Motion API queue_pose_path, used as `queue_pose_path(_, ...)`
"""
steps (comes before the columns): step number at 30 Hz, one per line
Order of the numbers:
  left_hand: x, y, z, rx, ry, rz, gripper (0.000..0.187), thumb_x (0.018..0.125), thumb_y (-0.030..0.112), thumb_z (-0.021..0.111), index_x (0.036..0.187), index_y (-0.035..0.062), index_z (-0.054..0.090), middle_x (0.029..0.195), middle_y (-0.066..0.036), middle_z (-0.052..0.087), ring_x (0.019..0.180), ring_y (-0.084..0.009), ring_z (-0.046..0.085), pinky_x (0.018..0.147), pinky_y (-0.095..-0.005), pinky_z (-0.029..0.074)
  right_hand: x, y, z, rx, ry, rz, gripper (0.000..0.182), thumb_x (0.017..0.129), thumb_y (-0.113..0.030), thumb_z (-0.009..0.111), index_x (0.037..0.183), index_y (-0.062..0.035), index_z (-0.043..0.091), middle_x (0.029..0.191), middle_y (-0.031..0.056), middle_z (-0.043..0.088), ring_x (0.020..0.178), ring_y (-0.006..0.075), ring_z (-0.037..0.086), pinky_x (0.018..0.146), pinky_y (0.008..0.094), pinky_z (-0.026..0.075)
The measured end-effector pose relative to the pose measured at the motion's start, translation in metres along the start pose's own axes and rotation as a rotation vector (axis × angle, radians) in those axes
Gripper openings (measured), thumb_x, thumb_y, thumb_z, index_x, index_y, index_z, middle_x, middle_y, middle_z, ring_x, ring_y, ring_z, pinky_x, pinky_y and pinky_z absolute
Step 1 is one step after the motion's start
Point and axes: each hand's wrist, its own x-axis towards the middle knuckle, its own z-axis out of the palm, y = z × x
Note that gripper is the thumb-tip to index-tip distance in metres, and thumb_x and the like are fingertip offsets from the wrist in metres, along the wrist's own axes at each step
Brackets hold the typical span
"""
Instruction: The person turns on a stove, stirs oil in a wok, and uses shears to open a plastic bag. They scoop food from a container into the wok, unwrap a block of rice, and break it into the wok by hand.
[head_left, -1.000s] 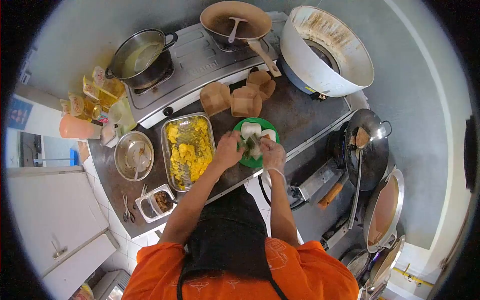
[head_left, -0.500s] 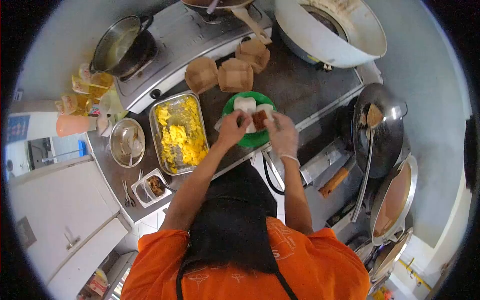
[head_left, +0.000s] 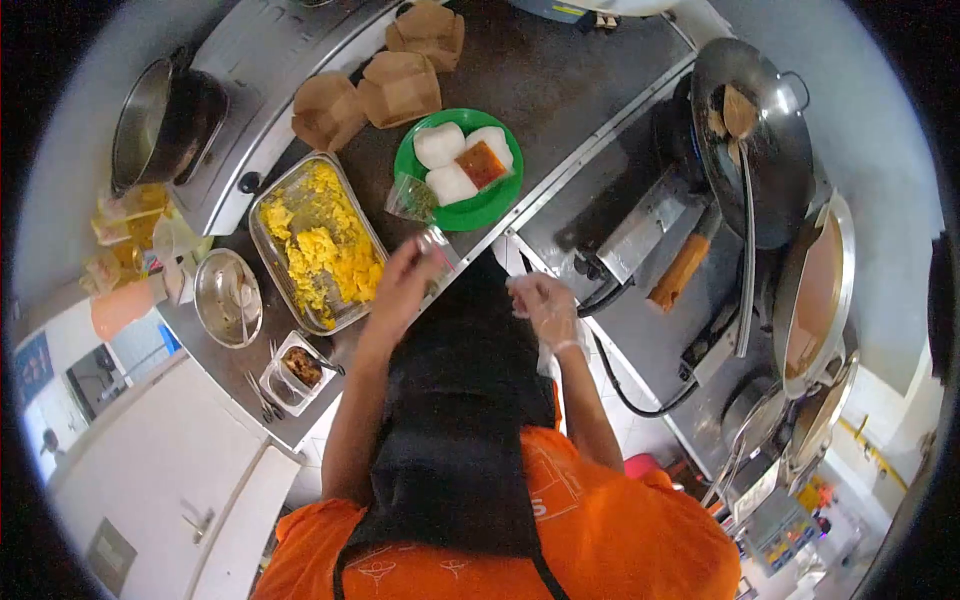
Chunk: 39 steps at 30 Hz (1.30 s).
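My left hand (head_left: 402,285), bare and slightly blurred, is closed at the counter's front edge, with a small clear plastic bag (head_left: 437,247) at its fingertips. To its right, my right hand (head_left: 548,305) wears a clear plastic glove. Its fingers are curled together in front of the apron; whatever they may hold is hidden. Beyond both hands sits a green plate (head_left: 465,215) carrying white rounded pieces (head_left: 438,146) and a reddish-brown sauce packet (head_left: 482,165). Another clear packet with dark green bits (head_left: 411,197) leans at the plate's left rim.
Left of the plate stands a metal tray (head_left: 262,238) of scrambled egg. Cardboard boxes (head_left: 400,90) are behind it. A steel bowl (head_left: 229,298) and a white container (head_left: 288,391) are at the left. A cleaver (head_left: 640,235) and a wok (head_left: 770,190) are at the right.
Both hands have drawn back from the plate toward my body, leaving the sauce packet on the white pieces. The view has shifted, so the counter appears higher and turned.
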Motion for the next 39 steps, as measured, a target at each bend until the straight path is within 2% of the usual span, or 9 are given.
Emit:
queue_pose_path(7, -0.053, -0.092, 0.037, 0.122, -0.417, -0.004, 0.02, 0.092, 0.021, 0.073, 0.097, 0.0015, 0.073, 0.091, -0.001, 0.07, 0.086, -0.0078, 0.061, 0.077, -0.0272, 0.05, -0.075, 0.08, 0.013, 0.116, -0.088, -0.041, 0.041, 0.091, -0.028, 0.076, 0.117, 0.0029, 0.066, 0.099, 0.0082, 0.071, 0.085, 0.0162, 0.067, 0.075, 0.0316, 0.058)
queue_pose_path(12, -0.057, -0.174, 0.071, 0.207, -0.357, -0.016, 0.027, 0.089, 0.025, 0.076, 0.099, -0.0002, 0.075, 0.087, -0.005, 0.073, 0.081, -0.0098, 0.064, 0.074, -0.0293, 0.052, -0.073, 0.145, -0.004, 0.078, -0.198, 0.195, 0.035, 0.091, -0.023, 0.076, 0.112, 0.0039, 0.068, 0.102, 0.0089, 0.07, 0.086, 0.0147, 0.066, 0.072, 0.0285, 0.058)
queue_pose_path(17, 0.012, -0.313, 0.085, -0.317, -0.556, -0.381, 0.052, 0.098, 0.038, 0.066, 0.141, 0.0114, 0.053, 0.115, -0.002, 0.066, 0.106, -0.0132, 0.06, 0.086, -0.0345, 0.054, -0.041, 0.249, -0.036, 0.03, -0.033, 0.13, 0.025, 0.094, -0.02, 0.073, 0.102, 0.0034, 0.07, 0.087, 0.0055, 0.069, 0.075, 0.0112, 0.063, 0.067, 0.0269, 0.055)
queue_pose_path(18, 0.04, -0.34, 0.096, -0.151, -0.384, -0.434, 0.048, 0.095, 0.048, 0.067, 0.122, 0.0091, 0.063, 0.105, -0.001, 0.067, 0.095, -0.0127, 0.061, 0.081, -0.0311, 0.052, -0.031, 0.282, -0.047, -0.024, 0.025, 0.119, 0.025, 0.094, -0.02, 0.072, 0.102, 0.0032, 0.07, 0.087, 0.0058, 0.069, 0.075, 0.0109, 0.063, 0.066, 0.0269, 0.055)
queue_pose_path(23, 0.23, -0.583, 0.127, 0.575, -0.153, -0.178, 0.039, 0.095, 0.04, 0.064, 0.113, 0.006, 0.068, 0.108, -0.013, 0.07, 0.099, -0.0262, 0.068, 0.082, -0.04, 0.056, 0.042, 0.45, -0.091, -0.073, 0.137, 0.16, 0.025, 0.095, -0.023, 0.072, 0.1, 0.0011, 0.069, 0.09, 0.0061, 0.069, 0.075, 0.0126, 0.065, 0.065, 0.0283, 0.057)
queue_pose_path(25, 0.3, -0.67, 0.135, 1.332, -0.227, 0.215, 0.029, 0.097, 0.03, 0.059, 0.108, 0.0048, 0.07, 0.108, -0.018, 0.069, 0.094, -0.0324, 0.069, 0.079, -0.0435, 0.058, 0.069, 0.501, -0.1, -0.037, 0.149, 0.058, 0.025, 0.095, -0.023, 0.072, 0.1, 0.0013, 0.069, 0.09, 0.0065, 0.069, 0.076, 0.0137, 0.065, 0.065, 0.0281, 0.057)
queue_pose_path(28, 0.427, -0.901, 0.178, 1.045, 0.134, 0.22, 0.028, 0.096, 0.025, 0.055, 0.107, 0.0005, 0.065, 0.086, -0.015, 0.066, 0.082, -0.0287, 0.066, 0.079, -0.0463, 0.054, 0.093, 0.537, -0.101, -0.038, 0.208, 0.019, 0.029, 0.093, -0.026, 0.074, 0.099, 0.0021, 0.069, 0.089, 0.0076, 0.069, 0.077, 0.0162, 0.066, 0.065, 0.0281, 0.058)
queue_pose_path(32, 0.399, -0.829, 0.224, 1.632, 0.521, 0.516, 0.04, 0.099, 0.022, 0.052, 0.135, 0.0025, 0.056, 0.12, -0.018, 0.066, 0.101, -0.0282, 0.065, 0.083, -0.0418, 0.058, 0.095, 0.568, -0.109, -0.123, 0.367, -0.12, 0.031, 0.091, -0.029, 0.075, 0.093, 0.0017, 0.07, 0.084, 0.0079, 0.069, 0.074, 0.0149, 0.064, 0.065, 0.0305, 0.054)
queue_pose_path(39, 0.365, -0.725, 0.176, 1.367, 0.441, 0.608, 0.041, 0.093, 0.025, 0.059, 0.128, 0.0041, 0.059, 0.113, -0.018, 0.066, 0.102, -0.0324, 0.064, 0.083, -0.0438, 0.057, 0.121, 0.557, -0.099, -0.298, 0.352, -0.338, 0.02, 0.091, -0.018, 0.075, 0.091, 0.0016, 0.071, 0.082, 0.0065, 0.068, 0.077, 0.0159, 0.062, 0.072, 0.0316, 0.051)
